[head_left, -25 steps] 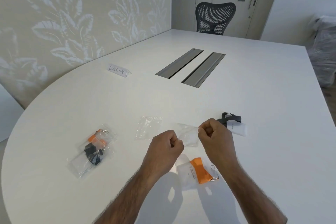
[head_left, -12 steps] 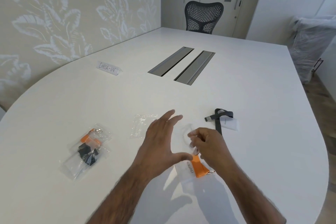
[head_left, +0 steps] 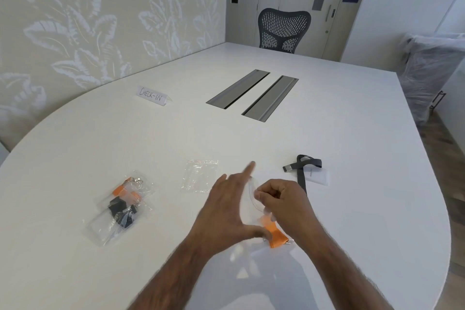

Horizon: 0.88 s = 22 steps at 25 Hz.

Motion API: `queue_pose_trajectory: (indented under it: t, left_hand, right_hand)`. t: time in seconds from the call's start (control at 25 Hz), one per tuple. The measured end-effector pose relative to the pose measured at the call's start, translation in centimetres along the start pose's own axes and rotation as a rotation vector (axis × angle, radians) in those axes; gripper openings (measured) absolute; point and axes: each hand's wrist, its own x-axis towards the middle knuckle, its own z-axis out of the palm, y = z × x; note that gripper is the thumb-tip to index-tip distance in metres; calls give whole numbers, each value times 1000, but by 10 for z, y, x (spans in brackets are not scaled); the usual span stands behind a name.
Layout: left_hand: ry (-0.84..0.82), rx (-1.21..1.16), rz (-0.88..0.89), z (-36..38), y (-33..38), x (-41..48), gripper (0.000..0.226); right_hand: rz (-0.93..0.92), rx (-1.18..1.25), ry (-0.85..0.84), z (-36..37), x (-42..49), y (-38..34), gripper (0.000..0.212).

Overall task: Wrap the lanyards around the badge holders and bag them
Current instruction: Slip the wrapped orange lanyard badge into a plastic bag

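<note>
My right hand point(head_left: 284, 199) pinches the mouth of a clear plastic bag point(head_left: 251, 196) above the table. My left hand point(head_left: 226, 206) is spread, fingers straight, its thumb touching the orange-wrapped badge holder point(head_left: 275, 233) that sits under the bag's lower end. Whether the holder is inside the bag I cannot tell. A black lanyard point(head_left: 303, 166) lies loose on its clear badge holder point(head_left: 317, 176) to the right. Two filled bags point(head_left: 123, 206), one with orange and one with black contents, lie at the left. An empty clear bag point(head_left: 200, 175) lies just beyond my left hand.
The white table point(head_left: 352, 146) has two grey cable slots point(head_left: 251, 94) in its middle and a folded "CHECK-IN" card point(head_left: 153, 95) at the left back. A black mesh chair point(head_left: 284, 29) stands at the far end. The rounded table edge runs close on the right.
A second ago both hands pinched the clear bag in the air. My left hand has let go and spread out; my right hand has brought the bag down onto the orange-wrapped holder.
</note>
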Motion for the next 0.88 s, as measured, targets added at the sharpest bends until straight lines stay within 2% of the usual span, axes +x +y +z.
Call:
queue_pose_trajectory:
  t: [0.08,0.16,0.2,0.28,0.4,0.52,0.64,0.68,0.72,0.8,0.88]
  left_hand:
    - [112,-303,-173,-4,-17,-3,108]
    - [202,-618,-392,-6,-36,-3,66]
    - [181,-751,-486,-6,-43,-2,47]
    - [120,-861,-522,-7,-49,-2,25]
    - [137,-846,-531,-12,-47,-1,20]
    - [151,-733,-531,-17,-43,3,20]
    - [300,-430,-475,-13,-35,7,7]
    - [366,-291,-404,-13,-27,7,11]
    - [385,-169,-292,-14,-20,5,32]
    - [230,-39,-65,-14,-3,3,84]
    - [6,53,31,-11,17,3,122]
  right_hand:
    - [20,104,34,-5,1,1,11]
    - [18,201,55,-9,3,1,9]
    - [16,248,62,-10,3,1,8]
    - [17,301,77,-9,5,2,8]
    - [40,260,133,-7,8,6,7]
    - [43,218,183,-9,12,9,8]
    - [17,205,178,-8,12,9,15]
    - [7,183,187,-7,13,10,19]
    - [-2,157,200,-5,13,11,23]
    - [-15,122,213,-3,14,11,25]
    - [-24,121,194,-1,13,8,23]
